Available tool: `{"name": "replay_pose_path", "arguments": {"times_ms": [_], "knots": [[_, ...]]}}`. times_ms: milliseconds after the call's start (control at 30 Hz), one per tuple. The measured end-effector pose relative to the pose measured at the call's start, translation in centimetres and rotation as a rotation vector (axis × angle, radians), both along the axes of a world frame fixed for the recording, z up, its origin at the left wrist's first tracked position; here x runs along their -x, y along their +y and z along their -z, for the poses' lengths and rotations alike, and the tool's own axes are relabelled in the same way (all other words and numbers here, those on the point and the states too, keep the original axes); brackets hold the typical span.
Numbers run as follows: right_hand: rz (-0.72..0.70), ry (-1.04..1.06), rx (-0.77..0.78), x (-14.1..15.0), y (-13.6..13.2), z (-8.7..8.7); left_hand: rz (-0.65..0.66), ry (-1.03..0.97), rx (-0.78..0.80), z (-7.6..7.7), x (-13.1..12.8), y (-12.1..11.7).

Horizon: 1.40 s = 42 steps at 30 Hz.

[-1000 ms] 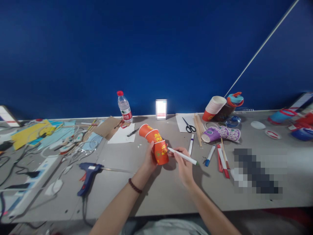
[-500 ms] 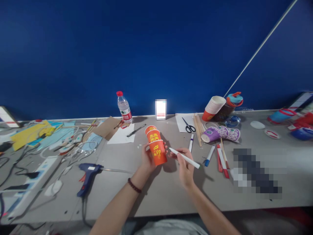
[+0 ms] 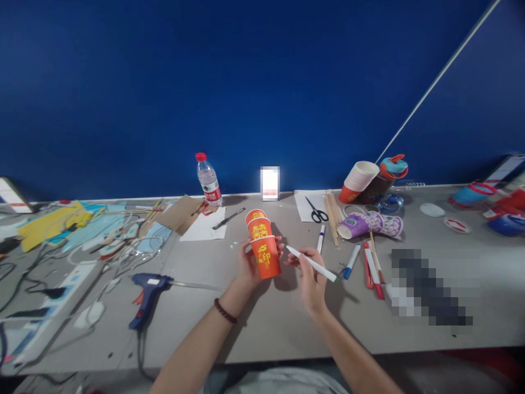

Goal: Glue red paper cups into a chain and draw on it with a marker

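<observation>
A row of red-orange paper cups (image 3: 266,261) with yellow lettering, three of them showing, lies in the middle of the view with the bases toward me. My left hand (image 3: 247,265) is wrapped round the nearest cup from the left, and its fingertips show on the far right side. My right hand (image 3: 311,279) pinches a white marker (image 3: 318,267) with a green end. Its pale tip points up and left toward the cups, a short gap away from them. On the table (image 3: 279,328) around the hands lie other markers.
At left are a blue glue gun (image 3: 151,295), a power strip (image 3: 61,312) and tangled cables. A water bottle (image 3: 209,180), scissors (image 3: 316,209), wooden sticks (image 3: 333,216), stacked cups (image 3: 359,180) and purple cups (image 3: 371,224) stand or lie farther back. A blue-capped marker (image 3: 351,261) is right of my hand.
The cups in my left hand have shifted and turned very slightly to the right. The marker in my right hand has moved only a little; both hands keep their hold.
</observation>
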State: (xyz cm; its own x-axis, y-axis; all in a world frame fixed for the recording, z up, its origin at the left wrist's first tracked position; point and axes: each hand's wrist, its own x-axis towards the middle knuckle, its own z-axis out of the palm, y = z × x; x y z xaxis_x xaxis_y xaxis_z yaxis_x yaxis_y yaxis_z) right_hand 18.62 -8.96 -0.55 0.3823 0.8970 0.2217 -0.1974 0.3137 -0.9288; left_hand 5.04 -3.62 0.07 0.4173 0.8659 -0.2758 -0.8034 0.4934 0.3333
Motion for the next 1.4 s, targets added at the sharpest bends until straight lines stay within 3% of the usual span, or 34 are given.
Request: {"name": "replay_pose_path", "arguments": {"times_ms": [300,467,700,867,1033,1233,1400], "knots": [[-0.023,-0.051,0.074,-0.5,0.0,-1.6,-0.026,0.091,-0.002,0.1,-0.4,0.0],[-0.147,-0.085,0.073,-1.3,0.4,-3.3,-0.048,0.197,-0.005,0.2,-0.7,-0.1],[-0.161,-0.455,-0.043,-2.3,2.0,-4.9,0.001,0.208,-0.069,-0.1,-1.0,-0.1],[-0.127,-0.419,-0.127,-2.7,3.6,-3.5,-0.027,0.270,-0.110,0.7,-1.1,-0.1],[-0.039,-0.413,-0.141,-2.7,3.4,-1.8,-0.033,0.372,-0.141,0.9,-1.0,-0.3],[0.008,-0.450,-0.213,-2.3,2.5,-1.4,-0.095,0.413,-0.194,0.4,-1.3,-0.6],[-0.069,-0.423,-0.244,-1.7,1.9,-1.2,-0.161,0.453,-0.269,0.5,-1.4,-0.8]]}}
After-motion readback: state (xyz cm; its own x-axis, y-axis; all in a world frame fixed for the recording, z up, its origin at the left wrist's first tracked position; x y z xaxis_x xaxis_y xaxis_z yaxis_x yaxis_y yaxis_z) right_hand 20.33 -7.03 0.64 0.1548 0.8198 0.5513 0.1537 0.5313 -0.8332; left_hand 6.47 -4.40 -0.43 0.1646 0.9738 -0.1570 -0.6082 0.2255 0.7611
